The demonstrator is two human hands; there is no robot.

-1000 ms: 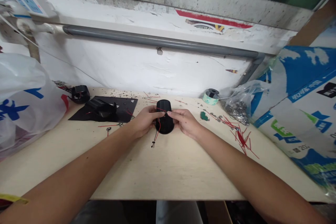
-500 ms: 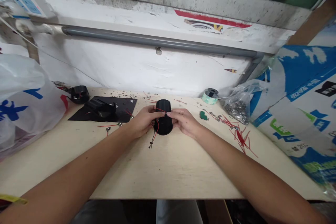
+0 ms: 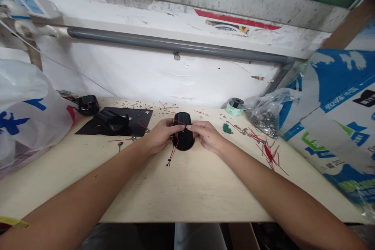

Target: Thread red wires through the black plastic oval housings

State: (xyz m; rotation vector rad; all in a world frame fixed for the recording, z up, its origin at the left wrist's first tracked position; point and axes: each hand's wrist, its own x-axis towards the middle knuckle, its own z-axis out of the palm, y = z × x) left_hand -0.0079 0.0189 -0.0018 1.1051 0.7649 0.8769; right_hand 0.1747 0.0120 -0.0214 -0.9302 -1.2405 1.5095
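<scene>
Between my two hands is a black plastic housing [image 3: 184, 140], rounded at its near end, held just above or on the table; I cannot tell which. My left hand [image 3: 160, 134] grips its left side, the thumb lying on top near a red wire [image 3: 175, 144]. From the other side my right hand [image 3: 206, 136] grips it, its thumb tip almost meeting the left one. Red and black leads hang from the housing's left side, ending in a small metal-and-black part [image 3: 169, 161]. What the thumb tips press on is too small to make out.
A black sheet [image 3: 140, 119] bears another black housing [image 3: 113, 121], and a further black part [image 3: 88, 105] lies left. Red wires [image 3: 271, 154], a green piece [image 3: 226, 128], a tape roll [image 3: 234, 106] and a bag of metal parts [image 3: 265, 121] lie right. Plastic bags [image 3: 32, 113] flank the table.
Hardly anything differs. The housing is tilted very slightly, its near end shifted a little to the right; both hands keep their hold.
</scene>
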